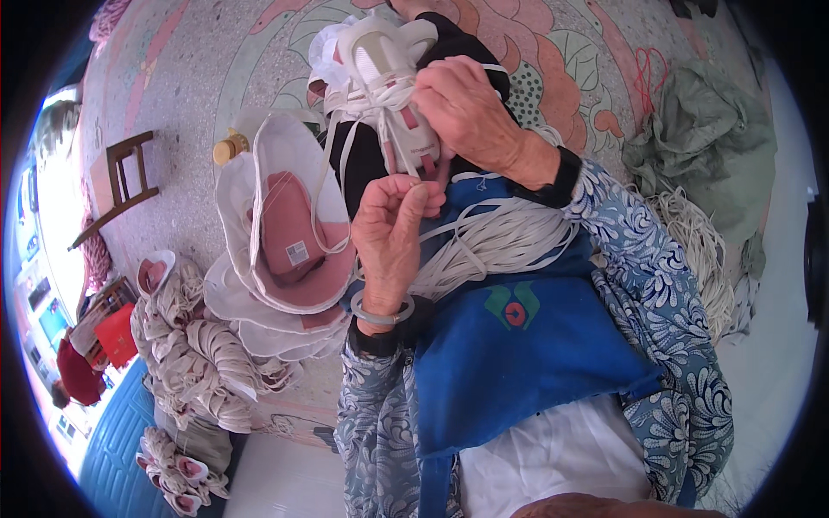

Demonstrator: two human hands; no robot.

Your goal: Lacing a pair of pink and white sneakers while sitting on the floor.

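A white and beige shoe upper [371, 56] with pink patches rests on my black-clad leg, its white laces crossing the front. My left hand [389, 237], wearing a pale bangle, pinches a white shoelace [410, 157] just below the upper. Curled over the upper's right side, my right hand [471, 116] grips it; its fingertips are partly hidden. A thick bundle of loose white laces [492, 237] lies across my lap on the blue apron [527, 345]. Beside my left hand sits a stack of white shoe uppers [233, 203] with pink lining.
Bundled shoe uppers [203, 345] lie on the floor at left, with a smaller bundle [177, 466] nearer me. A small wooden stool [129, 186] lies farther left. At right are a grey-green cloth [704, 129], a red cord [646, 78] and more white laces [691, 237].
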